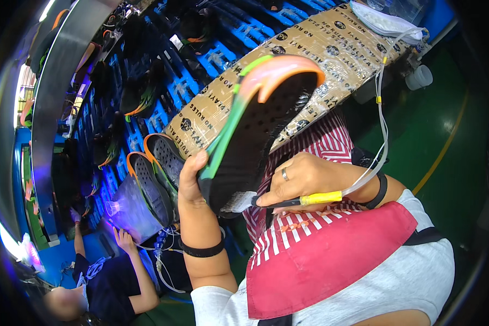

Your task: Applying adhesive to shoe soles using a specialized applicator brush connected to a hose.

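Note:
My left hand [192,176] grips a shoe sole [250,138] by its near end and holds it up, tilted, in front of me. The sole is black with small holes, and its raised rim runs from green to orange. In my right hand [305,176], which wears a ring, is a glue brush [321,198] with a black and yellow handle and a clear tube leading off it. Its pale bristles [238,202] lie against the near end of the sole. Two more dark soles with orange rims [149,187] stand beside my left forearm.
A cardboard-covered ledge [331,60] lies in front of me, with a white sole [387,23] at its far right. Beyond it runs a blue slatted conveyor [182,89] carrying dark soles. A white cup [419,77] hangs right. At lower left, a co-worker's hand [125,239] is near a clear cup [113,208].

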`<action>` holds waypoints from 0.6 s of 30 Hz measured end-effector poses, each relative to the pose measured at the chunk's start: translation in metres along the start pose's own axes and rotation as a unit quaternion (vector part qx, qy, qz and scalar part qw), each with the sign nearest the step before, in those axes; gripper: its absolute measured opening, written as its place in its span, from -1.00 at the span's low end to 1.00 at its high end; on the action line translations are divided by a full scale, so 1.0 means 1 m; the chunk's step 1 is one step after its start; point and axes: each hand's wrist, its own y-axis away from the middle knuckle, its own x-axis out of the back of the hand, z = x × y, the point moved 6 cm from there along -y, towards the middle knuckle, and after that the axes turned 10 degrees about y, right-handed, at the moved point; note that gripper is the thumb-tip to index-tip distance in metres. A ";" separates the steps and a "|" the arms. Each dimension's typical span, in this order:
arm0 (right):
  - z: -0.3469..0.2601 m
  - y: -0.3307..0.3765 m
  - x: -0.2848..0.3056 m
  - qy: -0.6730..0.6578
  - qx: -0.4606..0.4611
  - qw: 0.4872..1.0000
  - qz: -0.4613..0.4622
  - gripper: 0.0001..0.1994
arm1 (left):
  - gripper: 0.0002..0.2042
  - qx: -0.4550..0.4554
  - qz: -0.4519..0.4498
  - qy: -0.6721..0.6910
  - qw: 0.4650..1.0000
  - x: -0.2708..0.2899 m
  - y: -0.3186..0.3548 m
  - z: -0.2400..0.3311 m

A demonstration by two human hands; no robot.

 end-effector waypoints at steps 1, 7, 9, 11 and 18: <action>-0.001 0.001 0.000 -0.002 0.001 1.000 -0.004 -0.75 | -0.37 0.018 0.021 -0.031 0.999 0.003 0.000 0.000; -0.010 0.002 -0.007 -0.007 0.032 0.995 -0.089 -0.73 | -0.54 0.057 0.060 -0.148 0.986 0.005 0.003 0.007; -0.011 -0.003 -0.004 0.014 0.018 0.998 -0.057 -0.72 | -0.59 0.084 0.075 -0.142 0.983 -0.004 0.002 0.005; -0.011 -0.005 -0.002 0.034 0.006 0.999 -0.025 -0.71 | -0.64 0.085 0.092 -0.132 0.983 -0.007 0.000 0.004; -0.009 0.006 -0.011 0.006 0.020 0.990 -0.138 -0.68 | -0.64 0.157 0.146 -0.187 0.959 -0.006 0.002 0.002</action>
